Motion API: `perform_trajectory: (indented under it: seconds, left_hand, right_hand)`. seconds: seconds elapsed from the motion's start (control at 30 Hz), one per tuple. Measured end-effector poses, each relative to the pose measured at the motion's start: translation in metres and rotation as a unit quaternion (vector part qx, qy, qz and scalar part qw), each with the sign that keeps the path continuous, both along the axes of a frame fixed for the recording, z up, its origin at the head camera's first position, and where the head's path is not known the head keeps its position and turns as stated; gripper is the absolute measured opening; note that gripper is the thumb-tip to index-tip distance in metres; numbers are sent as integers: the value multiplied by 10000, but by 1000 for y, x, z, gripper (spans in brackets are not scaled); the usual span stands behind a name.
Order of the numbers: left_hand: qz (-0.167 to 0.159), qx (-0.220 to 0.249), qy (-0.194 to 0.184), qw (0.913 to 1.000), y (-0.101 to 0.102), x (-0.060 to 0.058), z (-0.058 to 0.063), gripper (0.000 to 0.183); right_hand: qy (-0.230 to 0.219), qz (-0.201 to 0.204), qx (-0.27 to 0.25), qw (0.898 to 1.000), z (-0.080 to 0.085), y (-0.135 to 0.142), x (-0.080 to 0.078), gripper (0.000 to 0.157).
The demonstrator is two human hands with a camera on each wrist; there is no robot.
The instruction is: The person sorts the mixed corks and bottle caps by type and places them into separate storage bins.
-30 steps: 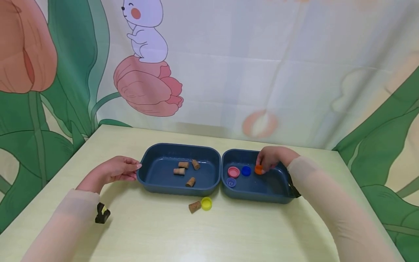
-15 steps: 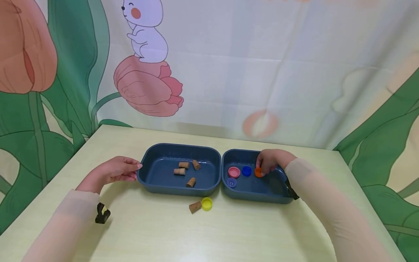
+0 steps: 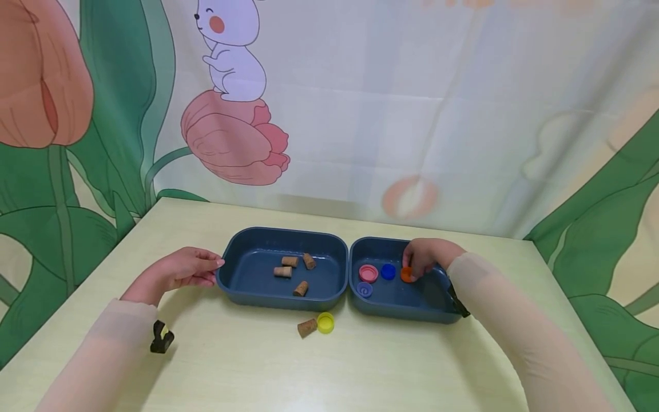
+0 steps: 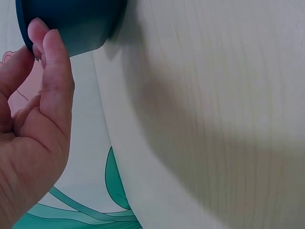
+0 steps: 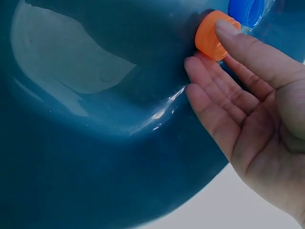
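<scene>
In the head view my left hand [image 3: 187,267] pinches the left rim of a dark blue tray [image 3: 283,300]. The left wrist view has the thumb on one side of that tray's wall [image 4: 76,28] and the fingertips on the other. Inside a second blue tray [image 3: 407,309], my right hand [image 3: 424,256] holds an orange bottle cap [image 5: 209,36] between thumb and fingers, low over the tray floor. A blue cap [image 3: 388,271], a pink cap [image 3: 368,273] and a purple cap [image 3: 364,289] lie to its left in the same tray.
Several corks [image 3: 282,272] lie in the left tray. On the table [image 3: 288,377] in front of the trays, another cork [image 3: 307,328] lies beside a yellow cap [image 3: 325,323]. A printed curtain [image 3: 350,114] hangs behind the table. The two trays stand side by side.
The right forearm has shifted slightly left, while the hand stays at the orange bottle cap. My left hand keeps its hold on the tray rim. The head view has tilted up a little.
</scene>
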State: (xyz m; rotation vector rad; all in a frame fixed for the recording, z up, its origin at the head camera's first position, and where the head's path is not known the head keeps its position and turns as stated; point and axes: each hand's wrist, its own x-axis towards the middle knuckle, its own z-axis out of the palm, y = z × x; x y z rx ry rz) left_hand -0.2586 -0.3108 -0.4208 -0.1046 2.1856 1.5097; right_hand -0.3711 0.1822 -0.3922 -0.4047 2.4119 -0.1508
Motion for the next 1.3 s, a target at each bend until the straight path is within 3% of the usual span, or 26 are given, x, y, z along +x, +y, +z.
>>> perform_trajectory:
  seconds: [0.6,0.87,1.13,1.3]
  left_hand:
    - [50,6,26,10000,2,1,0,33]
    - [72,40,9,10000,3,2,2,34]
    - [58,21,5,10000,3,2,1,35]
    - [55,36,10,10000,2,2,0,35]
  right_hand:
    - [-209,-77,11,9998,8,-1,7,24]
    - [-206,76,-27,9998,14,6,8,38]
    - [-101,513,-346,9980,45,18,17,47]
    - [303,986,-588,9929,72,23,30,47]
